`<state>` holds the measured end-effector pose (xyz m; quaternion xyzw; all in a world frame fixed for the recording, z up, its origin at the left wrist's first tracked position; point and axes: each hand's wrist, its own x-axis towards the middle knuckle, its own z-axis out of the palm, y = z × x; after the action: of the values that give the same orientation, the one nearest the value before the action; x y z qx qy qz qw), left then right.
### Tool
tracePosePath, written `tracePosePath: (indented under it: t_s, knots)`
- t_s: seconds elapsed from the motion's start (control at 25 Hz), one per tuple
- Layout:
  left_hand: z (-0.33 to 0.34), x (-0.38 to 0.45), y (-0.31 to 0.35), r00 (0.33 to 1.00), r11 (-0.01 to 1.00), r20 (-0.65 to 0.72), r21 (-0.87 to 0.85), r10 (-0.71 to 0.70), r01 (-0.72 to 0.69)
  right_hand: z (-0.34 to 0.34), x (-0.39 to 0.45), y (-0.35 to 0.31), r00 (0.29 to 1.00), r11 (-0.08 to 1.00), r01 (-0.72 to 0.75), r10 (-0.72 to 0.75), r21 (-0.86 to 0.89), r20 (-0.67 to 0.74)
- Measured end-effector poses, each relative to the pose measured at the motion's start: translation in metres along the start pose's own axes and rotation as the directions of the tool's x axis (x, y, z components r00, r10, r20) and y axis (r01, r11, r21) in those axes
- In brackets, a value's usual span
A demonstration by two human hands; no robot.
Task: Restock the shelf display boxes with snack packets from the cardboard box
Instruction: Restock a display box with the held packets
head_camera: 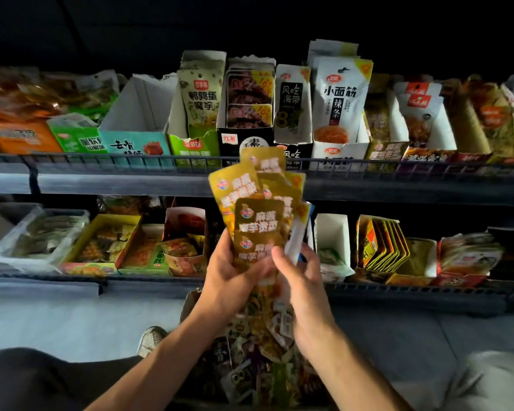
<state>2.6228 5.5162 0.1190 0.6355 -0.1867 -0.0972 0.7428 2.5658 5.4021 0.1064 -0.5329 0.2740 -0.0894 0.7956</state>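
A fanned bunch of gold snack packets (pixel 258 203) stands upright in front of the shelves, held at its lower end by both hands. My left hand (pixel 229 280) grips the bunch from the left. My right hand (pixel 300 280) closes on it from the right, fingers on the front packet. Below my forearms sits the cardboard box (pixel 190 304), filled with several mixed packets (pixel 258 360). On the upper shelf stands a display box with matching gold packets (pixel 380 137), and further left an empty white and teal display box (pixel 137 126).
Two dark wire-edged shelves (pixel 101 182) carry rows of display boxes. The lower shelf (pixel 398 295) holds more, some half full. The floor is pale grey. My shoe (pixel 150 339) and dark trouser knee (pixel 42 378) are at the lower left.
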Motion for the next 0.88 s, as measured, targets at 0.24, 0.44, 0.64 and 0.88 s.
tracePosePath:
  t_s: [0.24,0.44,0.64,0.88]
  knots:
    - [-0.004,0.005,0.003,0.992,0.995,-0.111,-0.065,0.063,-0.071,0.008,-0.014,0.015,0.930,0.751,-0.345,0.189,0.563,0.316]
    - [-0.001,0.006,-0.002,0.998,0.992,-0.050,-0.114,0.042,-0.048,0.013,-0.014,0.007,0.968,0.762,-0.235,0.124,0.604,0.220]
    - [-0.001,0.010,0.002,0.991,0.984,-0.111,-0.169,-0.078,0.058,0.013,-0.012,0.013,0.984,0.888,-0.174,0.134,0.426,0.121]
    - [-0.003,0.018,0.005,0.853,0.861,-0.301,-0.423,-0.426,0.281,0.007,-0.008,-0.004,0.887,0.815,0.456,-0.451,-0.358,0.104]
